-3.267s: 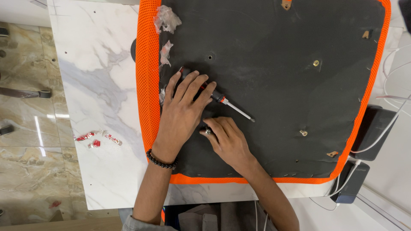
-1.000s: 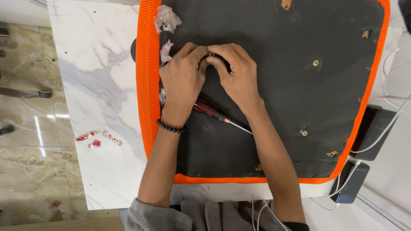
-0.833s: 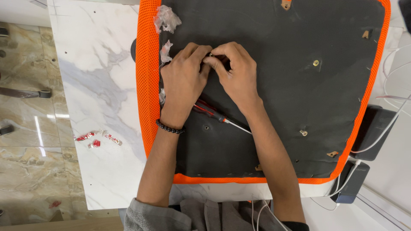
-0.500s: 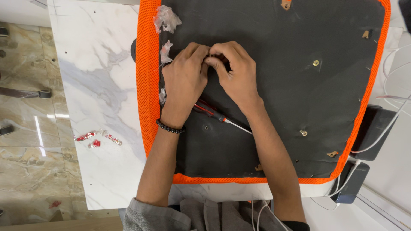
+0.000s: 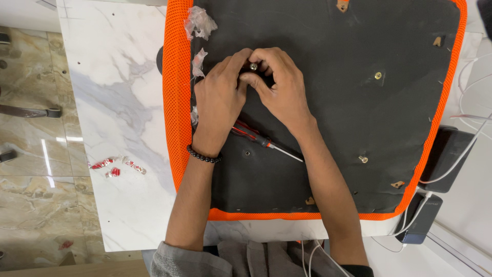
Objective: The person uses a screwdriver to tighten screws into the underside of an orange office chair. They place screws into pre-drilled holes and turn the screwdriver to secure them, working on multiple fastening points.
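Observation:
An upturned chair seat (image 5: 333,41) with a black underside and orange mesh rim lies on a white marble table (image 5: 118,102). Both my hands meet near the seat's upper left. My left hand (image 5: 219,100) and my right hand (image 5: 277,84) pinch a small silver bolt (image 5: 253,66) with their fingertips at a hole in the seat. A red-and-black screwdriver (image 5: 264,142) lies loose on the seat just below my hands, partly under my left wrist.
Other bolts sit in the seat at right (image 5: 378,75) and lower right (image 5: 363,159). Crumpled clear plastic (image 5: 200,23) lies at the seat's top left. Red wrappers (image 5: 115,166) lie on the table. Black power adapters (image 5: 448,156) with white cables sit at right.
Both hands moved up from the seat's middle to the upper-left hole, leaving the screwdriver lying on the seat. Over the last second the fingers only shifted slightly around the bolt.

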